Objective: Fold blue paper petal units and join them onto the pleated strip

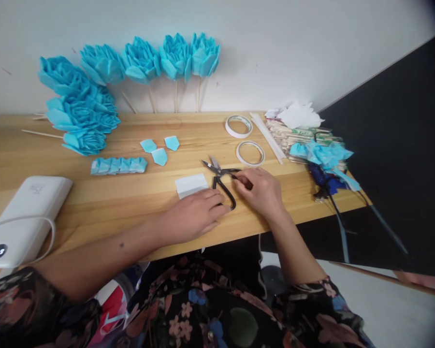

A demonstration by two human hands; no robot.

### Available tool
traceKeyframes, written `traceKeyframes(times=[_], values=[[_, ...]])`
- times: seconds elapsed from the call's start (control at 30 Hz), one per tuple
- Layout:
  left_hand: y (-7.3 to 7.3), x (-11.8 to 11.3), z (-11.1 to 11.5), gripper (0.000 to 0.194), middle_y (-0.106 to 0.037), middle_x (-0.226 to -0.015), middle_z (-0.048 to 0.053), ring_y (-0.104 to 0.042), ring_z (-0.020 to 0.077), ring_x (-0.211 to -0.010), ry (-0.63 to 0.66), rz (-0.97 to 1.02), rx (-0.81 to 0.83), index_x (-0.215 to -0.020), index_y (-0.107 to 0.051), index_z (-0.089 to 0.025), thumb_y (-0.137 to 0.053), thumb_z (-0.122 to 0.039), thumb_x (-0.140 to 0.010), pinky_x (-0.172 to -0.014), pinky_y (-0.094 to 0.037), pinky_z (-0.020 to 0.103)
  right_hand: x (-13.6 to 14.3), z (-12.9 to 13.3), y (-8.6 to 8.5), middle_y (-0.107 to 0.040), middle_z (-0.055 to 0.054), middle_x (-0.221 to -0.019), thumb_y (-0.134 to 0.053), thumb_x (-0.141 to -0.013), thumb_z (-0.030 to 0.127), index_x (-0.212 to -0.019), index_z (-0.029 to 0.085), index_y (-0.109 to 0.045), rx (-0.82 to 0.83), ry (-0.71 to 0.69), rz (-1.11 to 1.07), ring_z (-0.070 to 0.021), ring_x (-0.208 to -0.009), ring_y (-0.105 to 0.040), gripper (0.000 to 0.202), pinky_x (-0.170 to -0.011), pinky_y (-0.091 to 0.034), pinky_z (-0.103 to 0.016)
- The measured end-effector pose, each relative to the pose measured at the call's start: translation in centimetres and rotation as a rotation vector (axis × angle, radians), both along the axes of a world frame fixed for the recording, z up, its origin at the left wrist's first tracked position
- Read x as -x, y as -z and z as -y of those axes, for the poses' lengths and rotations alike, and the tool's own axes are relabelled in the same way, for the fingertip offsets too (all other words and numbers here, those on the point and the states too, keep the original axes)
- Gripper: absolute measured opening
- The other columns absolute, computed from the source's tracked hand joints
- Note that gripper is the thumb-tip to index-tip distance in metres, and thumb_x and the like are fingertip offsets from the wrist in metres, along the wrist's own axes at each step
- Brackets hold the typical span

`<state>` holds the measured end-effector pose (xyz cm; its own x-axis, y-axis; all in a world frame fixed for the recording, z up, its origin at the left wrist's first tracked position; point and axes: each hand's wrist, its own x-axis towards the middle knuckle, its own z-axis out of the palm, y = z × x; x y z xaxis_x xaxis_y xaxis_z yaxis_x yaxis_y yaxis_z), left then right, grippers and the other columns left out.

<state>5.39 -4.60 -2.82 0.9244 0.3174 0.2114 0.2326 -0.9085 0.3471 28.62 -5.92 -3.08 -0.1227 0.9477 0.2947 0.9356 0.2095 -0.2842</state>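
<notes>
A pair of scissors (221, 172) with black handles lies on the wooden table, blades spread and pointing away to the left. My right hand (259, 189) has its fingers curled around the right-hand handle. Beside the other handle my left hand (195, 215) rests palm down, fingers stretched out, their tips near the loop. A white paper piece (191, 183) lies just beyond the left hand, its near edge partly covered. Farther back are three small blue folded petals (160, 156). A row of blue folded pieces (119, 166) lies to their left.
Blue paper flowers (141, 59) on sticks lean against the wall, with more piled at the left. Two tape rolls (250, 152) lie behind my right hand. Bundled sticks (293, 137) and blue scraps (322, 153) fill the right end. A white power bank (25, 217) sits at left.
</notes>
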Motion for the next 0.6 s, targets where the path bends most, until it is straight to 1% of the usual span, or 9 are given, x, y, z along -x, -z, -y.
traceKeyframes(times=[0.07, 0.1, 0.17, 0.23, 0.47, 0.6], values=[[0.1, 0.0, 0.0, 0.030, -0.063, -0.127, 0.014, -0.057, 0.0271, -0.119, -0.006, 0.013, 0.023, -0.122, -0.057, -0.014, -0.055, -0.024, -0.094, -0.104, -0.048, 0.042, 0.4, -0.1, 0.1, -0.070, -0.004, -0.075, -0.058, -0.087, 0.027, -0.085, 0.020, -0.070, 0.023, 0.056, 0.023, -0.0194, -0.073, -0.060, 0.014, -0.065, -0.037, -0.030], [0.1, 0.0, 0.0, 0.030, -0.063, -0.125, 0.014, -0.057, 0.0273, -0.119, -0.005, 0.016, 0.036, -0.123, -0.057, -0.014, -0.054, -0.024, -0.094, -0.103, -0.048, 0.042, 0.6, -0.2, 0.2, -0.070, -0.003, -0.074, -0.059, -0.086, 0.027, -0.082, 0.021, -0.068, 0.042, 0.087, 0.026, -0.0184, -0.070, -0.060, 0.012, -0.062, -0.034, -0.030], [0.0, -0.1, 0.0, 0.026, -0.064, -0.123, 0.014, -0.057, 0.0276, -0.117, 0.004, 0.021, 0.048, -0.117, -0.060, -0.014, -0.052, -0.025, -0.095, -0.102, -0.049, 0.042, 0.9, -0.4, 0.3, -0.069, -0.002, -0.071, -0.060, -0.083, 0.029, -0.077, 0.021, -0.065, 0.080, 0.140, 0.023, -0.0164, -0.064, -0.057, 0.011, -0.058, -0.030, -0.029], [-0.1, -0.1, 0.0, 0.024, -0.065, -0.121, 0.015, -0.058, 0.0276, -0.115, 0.012, 0.024, 0.053, -0.113, -0.062, -0.013, -0.050, -0.024, -0.096, -0.101, -0.050, 0.043, 1.1, -0.4, 0.3, -0.067, -0.001, -0.069, -0.059, -0.083, 0.030, -0.074, 0.021, -0.063, 0.102, 0.171, 0.017, -0.0152, -0.061, -0.056, 0.013, -0.057, -0.028, -0.028], [-0.3, -0.4, -0.2, 0.029, -0.067, -0.116, 0.016, -0.058, 0.0283, -0.113, 0.022, 0.018, 0.043, -0.118, -0.063, -0.010, -0.050, -0.024, -0.096, -0.101, -0.051, 0.044, 1.8, -0.3, 0.4, -0.063, 0.001, -0.061, -0.059, -0.082, 0.032, -0.073, 0.021, -0.063, 0.129, 0.232, 0.022, -0.0138, -0.054, -0.051, 0.014, -0.055, -0.023, -0.027], [-0.2, -0.4, -0.2, 0.031, -0.067, -0.117, 0.015, -0.058, 0.0282, -0.114, 0.015, 0.012, 0.039, -0.119, -0.063, -0.009, -0.051, -0.024, -0.095, -0.103, -0.050, 0.043, 2.0, 0.0, 0.6, -0.066, 0.000, -0.064, -0.060, -0.085, 0.032, -0.078, 0.021, -0.065, 0.092, 0.231, 0.013, -0.0149, -0.058, -0.055, 0.014, -0.055, -0.025, -0.027]])
